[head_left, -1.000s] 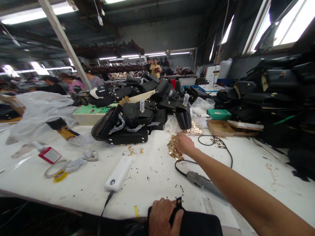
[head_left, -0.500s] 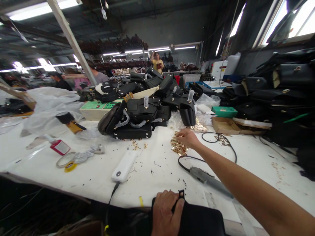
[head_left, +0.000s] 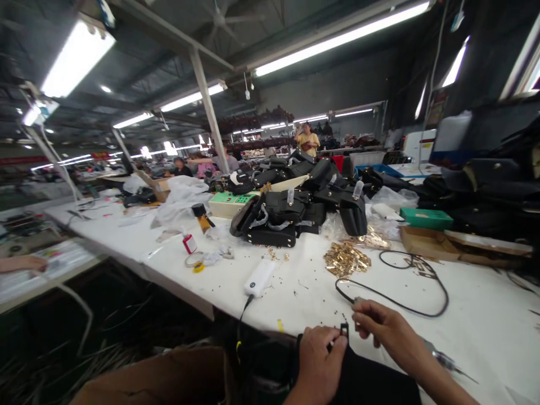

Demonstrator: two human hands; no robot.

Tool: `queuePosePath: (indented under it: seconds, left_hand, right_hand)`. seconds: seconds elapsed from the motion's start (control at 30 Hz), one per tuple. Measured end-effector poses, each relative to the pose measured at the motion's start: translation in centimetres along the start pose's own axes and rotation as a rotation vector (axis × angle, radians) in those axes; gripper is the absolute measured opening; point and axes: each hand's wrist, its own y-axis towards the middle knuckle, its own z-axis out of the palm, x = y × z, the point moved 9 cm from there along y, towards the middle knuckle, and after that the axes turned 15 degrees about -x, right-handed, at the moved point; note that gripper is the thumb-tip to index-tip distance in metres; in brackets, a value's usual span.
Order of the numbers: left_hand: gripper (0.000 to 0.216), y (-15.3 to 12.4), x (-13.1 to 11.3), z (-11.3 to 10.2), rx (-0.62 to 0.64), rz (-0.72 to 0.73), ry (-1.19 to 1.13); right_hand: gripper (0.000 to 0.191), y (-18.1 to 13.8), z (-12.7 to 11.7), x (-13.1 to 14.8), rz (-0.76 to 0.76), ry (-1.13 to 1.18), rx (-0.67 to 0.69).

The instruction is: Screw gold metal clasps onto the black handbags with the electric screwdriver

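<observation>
My left hand [head_left: 318,360] is closed on a black leather bag [head_left: 375,377] at the table's front edge, thumb on top. A small black tab with a slot [head_left: 345,333] stands up beside that thumb. My right hand [head_left: 386,332] hovers just right of the tab, fingers curled in a pinch; anything between the fingertips is too small to make out. Under the right hand lies a grey corded electric screwdriver [head_left: 445,359], partly hidden by the wrist. Beyond it, a heap of gold metal fittings [head_left: 346,260] rests on the white table [head_left: 295,306].
Black bags [head_left: 278,216] are piled at the back. A white power box [head_left: 259,277] with a cable lies left of centre, near a red bottle [head_left: 189,244] and yellow tape [head_left: 198,268]. The screwdriver's black cord [head_left: 400,304] loops across the right side, before a cardboard tray [head_left: 428,243].
My right hand has come back from the gold fittings to beside the tab on the bag. My left hand keeps its hold. The view has swung to the left and up.
</observation>
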Motion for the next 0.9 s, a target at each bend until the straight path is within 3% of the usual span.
queuePosePath:
  seconds: [0.27,0.47,0.67,0.8,0.9]
  left_hand:
    - [0.023,-1.9,-1.5,-0.4,-0.008,-0.034,0.034]
    - [0.019,-2.3,-1.2,-0.5,-0.061,-0.022,0.064]
    - [0.013,-2.3,-1.4,-1.3,-0.099,-0.044,-0.033]
    - [0.024,-2.2,-1.6,-1.1,-0.027,-0.054,-0.038]
    - [0.028,-1.9,-1.3,-1.0,0.007,-0.052,-0.046]
  right_hand:
    - [0.05,-1.9,-1.7,0.5,-0.053,-0.197,-0.096]
    - [0.05,-2.5,-2.7,1.5,-0.266,-0.268,-0.153]
    - [0.052,-2.3,-0.9,0.0,-0.482,-0.308,-0.102]
    - [0.05,-2.0,0.6,-1.2,-0.488,-0.306,0.004]
    - [0.054,-2.0,0.9,-1.4,-0.465,-0.279,-0.003]
